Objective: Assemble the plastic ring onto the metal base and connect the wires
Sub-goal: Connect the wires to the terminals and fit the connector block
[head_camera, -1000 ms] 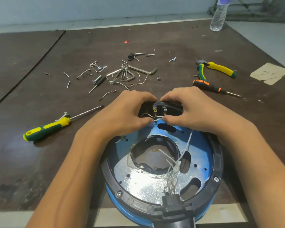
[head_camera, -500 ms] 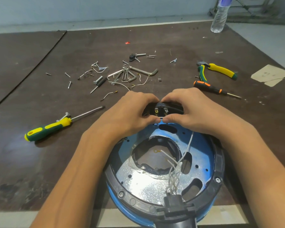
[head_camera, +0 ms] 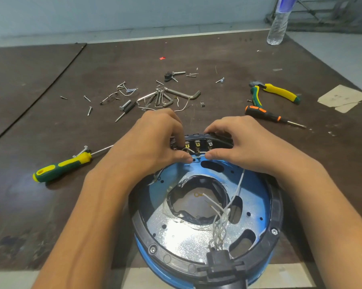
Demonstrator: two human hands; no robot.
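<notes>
A black plastic ring (head_camera: 277, 207) sits around the rim of the blue and shiny metal base (head_camera: 182, 236) near the table's front edge. At the ring's far side is a black terminal block (head_camera: 197, 143) with three brass tabs. My left hand (head_camera: 155, 142) and my right hand (head_camera: 244, 147) meet there, fingers curled over the block and thumbs below it. Between the thumbs they pinch a thin white wire (head_camera: 199, 156) just under the tabs. More white wires (head_camera: 219, 224) rise from a black connector (head_camera: 219, 260) at the near rim, and one runs up under my right hand.
A green-yellow screwdriver (head_camera: 63, 166) lies to the left. An orange-black screwdriver (head_camera: 265, 116) and green-yellow pliers (head_camera: 278, 92) lie at the right. Loose screws and hex keys (head_camera: 165, 98) are scattered behind the hands. A water bottle (head_camera: 279, 24) stands far right.
My hands have drawn slightly apart at the terminal block, so the three brass tabs and the wire between my thumbs now show. The base has not moved.
</notes>
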